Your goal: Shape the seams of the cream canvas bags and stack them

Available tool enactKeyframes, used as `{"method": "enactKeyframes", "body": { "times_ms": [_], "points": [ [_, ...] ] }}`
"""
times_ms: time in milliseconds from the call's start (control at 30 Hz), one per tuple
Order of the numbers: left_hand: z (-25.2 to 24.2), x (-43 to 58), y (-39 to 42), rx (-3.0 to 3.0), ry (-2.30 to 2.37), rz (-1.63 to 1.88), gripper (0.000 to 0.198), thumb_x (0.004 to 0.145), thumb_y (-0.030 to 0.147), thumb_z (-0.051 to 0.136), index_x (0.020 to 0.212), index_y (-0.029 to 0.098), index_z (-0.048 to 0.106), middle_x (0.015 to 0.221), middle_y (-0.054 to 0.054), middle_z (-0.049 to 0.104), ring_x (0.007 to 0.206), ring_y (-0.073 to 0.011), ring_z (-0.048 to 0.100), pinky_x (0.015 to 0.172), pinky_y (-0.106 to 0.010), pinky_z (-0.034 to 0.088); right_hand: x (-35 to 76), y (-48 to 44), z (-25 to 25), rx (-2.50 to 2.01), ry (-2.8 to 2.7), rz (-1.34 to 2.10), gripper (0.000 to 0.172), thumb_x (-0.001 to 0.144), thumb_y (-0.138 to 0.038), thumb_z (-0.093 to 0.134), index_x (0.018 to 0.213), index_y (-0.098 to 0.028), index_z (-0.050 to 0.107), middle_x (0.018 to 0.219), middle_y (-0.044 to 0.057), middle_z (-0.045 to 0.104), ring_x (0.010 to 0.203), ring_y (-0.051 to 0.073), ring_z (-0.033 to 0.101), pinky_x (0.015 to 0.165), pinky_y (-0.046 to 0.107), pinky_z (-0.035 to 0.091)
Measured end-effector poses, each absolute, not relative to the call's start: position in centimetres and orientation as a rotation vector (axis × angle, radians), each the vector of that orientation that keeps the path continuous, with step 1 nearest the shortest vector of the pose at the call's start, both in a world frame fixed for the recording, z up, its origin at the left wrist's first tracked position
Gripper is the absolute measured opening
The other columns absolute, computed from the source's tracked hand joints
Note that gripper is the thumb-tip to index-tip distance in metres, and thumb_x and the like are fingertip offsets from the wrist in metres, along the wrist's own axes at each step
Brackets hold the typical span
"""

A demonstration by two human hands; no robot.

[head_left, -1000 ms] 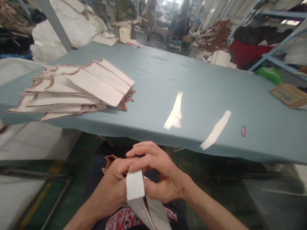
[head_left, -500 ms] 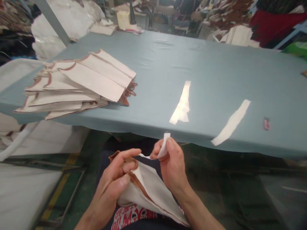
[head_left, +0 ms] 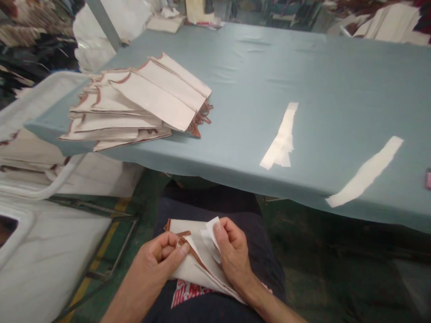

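A cream fabric piece [head_left: 191,269] with brown edging lies across my lap. My left hand [head_left: 158,258] pinches its brown edge between thumb and fingers near the upper left corner. In my right hand [head_left: 234,253] a small white strip [head_left: 213,233] is gripped between thumb and fingers, its free end resting over the cream fabric. The right hand's lower side lies against the piece, partly hiding it. On the table ahead are a bundle of white strips [head_left: 281,139] and another white strip bundle [head_left: 367,172] to its right.
A stack of brown-edged cream pieces [head_left: 161,89] sits at the left of the blue-green covered table [head_left: 249,63]. Its front edge [head_left: 229,181] runs just beyond my lap. White-rimmed bins [head_left: 63,179] stand at left. A small pink object [head_left: 428,179] lies at far right.
My right hand has come down with the white strip onto the fabric piece. The left hand's stretched index finger has curled in onto the brown edge. The view has turned left and down.
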State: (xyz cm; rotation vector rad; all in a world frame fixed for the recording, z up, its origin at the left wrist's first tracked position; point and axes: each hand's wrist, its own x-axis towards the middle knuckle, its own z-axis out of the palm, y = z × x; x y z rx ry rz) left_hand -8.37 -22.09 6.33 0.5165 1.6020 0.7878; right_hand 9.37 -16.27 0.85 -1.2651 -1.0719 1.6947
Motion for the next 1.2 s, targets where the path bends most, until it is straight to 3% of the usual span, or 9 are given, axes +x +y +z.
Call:
{"method": "enactKeyframes", "body": {
  "times_ms": [100, 200, 367, 433, 533, 633, 800, 967, 1200],
  "points": [
    [6.7, -9.0, -21.9, 0.626, 1.611, 0.738, 0.055, 0.085, 0.072, 0.079, 0.083, 0.018, 0.069, 0.074, -0.004, 0.076, 0.061, -0.0149, 0.057, 0.058, -0.023, 0.041, 9.6, -16.0, 1.7, -1.238, -1.164, 1.783, 0.056, 0.096, -0.075, 0.066, 0.087, -0.019, 0.063, 0.064, -0.004, 0.054, 0.053, 0.01, 0.039, 0.05, 0.023, 0.03],
    [7.6, -9.1, -20.9, 0.834, 1.596, 0.673, 0.051, 0.088, 0.067, 0.071, 0.076, 0.018, 0.068, 0.07, -0.002, 0.067, 0.062, -0.0156, 0.052, 0.057, -0.024, 0.038, 10.3, -14.8, 3.2, -1.227, -1.359, 1.78, 0.047, 0.101, -0.063, 0.064, 0.086, -0.019, 0.063, 0.062, -0.005, 0.052, 0.053, 0.01, 0.039, 0.051, 0.023, 0.029],
    [7.5, -8.7, -19.9, 0.949, 1.587, 0.809, 0.045, 0.093, 0.056, 0.061, 0.065, 0.021, 0.059, 0.069, -0.002, 0.063, 0.063, -0.0164, 0.051, 0.058, -0.025, 0.038, 12.7, -12.5, 7.7, -1.12, -1.581, 1.472, 0.034, 0.1, -0.042, 0.07, 0.076, -0.02, 0.063, 0.084, 0.004, 0.068, 0.074, 0.015, 0.059, 0.067, 0.026, 0.045],
    [7.2, -8.2, -19.8, 0.92, 1.59, 0.91, 0.043, 0.093, 0.053, 0.06, 0.063, 0.022, 0.055, 0.067, -0.001, 0.062, 0.061, -0.0156, 0.049, 0.057, -0.025, 0.037, 14.1, -12.7, 10.2, -1.133, -1.455, 1.57, 0.038, 0.1, -0.046, 0.072, 0.074, -0.021, 0.061, 0.075, 0.001, 0.063, 0.065, 0.013, 0.053, 0.059, 0.025, 0.04],
    [7.5, -7.3, -19.3, 0.893, 1.54, 1.007, 0.044, 0.096, 0.052, 0.062, 0.064, 0.022, 0.054, 0.065, 0.001, 0.059, 0.058, -0.0137, 0.045, 0.055, -0.025, 0.035, 15.8, -14.2, 14.0, -1.218, -1.124, 1.907, 0.047, 0.098, -0.064, 0.073, 0.078, -0.024, 0.06, 0.061, -0.005, 0.047, 0.049, 0.01, 0.031, 0.045, 0.025, 0.024],
    [8.5, -6.6, -18.5, 0.933, 1.504, 1.01, 0.044, 0.098, 0.053, 0.063, 0.068, 0.021, 0.061, 0.067, 0.0, 0.062, 0.058, -0.0137, 0.047, 0.054, -0.024, 0.035, 15.8, -15.3, 16.0, -1.335, -1.244, 1.959, 0.047, 0.094, -0.065, 0.076, 0.076, -0.023, 0.063, 0.061, -0.004, 0.047, 0.05, 0.012, 0.035, 0.045, 0.026, 0.025],
    [9.7, -6.4, -17.7, 1.012, 1.412, 0.978, 0.05, 0.103, 0.059, 0.061, 0.075, 0.018, 0.07, 0.064, 0.002, 0.054, 0.055, -0.0119, 0.04, 0.049, -0.024, 0.03, 13.4, -14.4, 14.6, -1.418, -1.748, 1.592, 0.025, 0.1, -0.034, 0.065, 0.079, -0.022, 0.064, 0.065, -0.004, 0.057, 0.057, 0.011, 0.045, 0.052, 0.024, 0.031],
    [9.2, -6.6, -17.4, 0.916, 1.31, 0.949, 0.059, 0.101, 0.07, 0.064, 0.073, 0.018, 0.065, 0.063, 0.004, 0.045, 0.055, -0.0109, 0.035, 0.049, -0.024, 0.027, 12.5, -13.5, 13.1, -1.346, -1.714, 1.468, 0.023, 0.098, -0.036, 0.067, 0.08, -0.022, 0.063, 0.061, -0.006, 0.057, 0.052, 0.01, 0.044, 0.051, 0.024, 0.033],
    [8.7, -6.4, -17.0, 0.746, 1.308, 0.923, 0.057, 0.093, 0.07, 0.073, 0.07, 0.019, 0.066, 0.06, 0.004, 0.046, 0.054, -0.0117, 0.035, 0.05, -0.025, 0.029, 12.4, -12.8, 13.0, -1.304, -1.684, 1.429, 0.025, 0.096, -0.034, 0.07, 0.075, -0.023, 0.062, 0.065, -0.003, 0.06, 0.059, 0.013, 0.051, 0.058, 0.026, 0.041]
  ]
}}
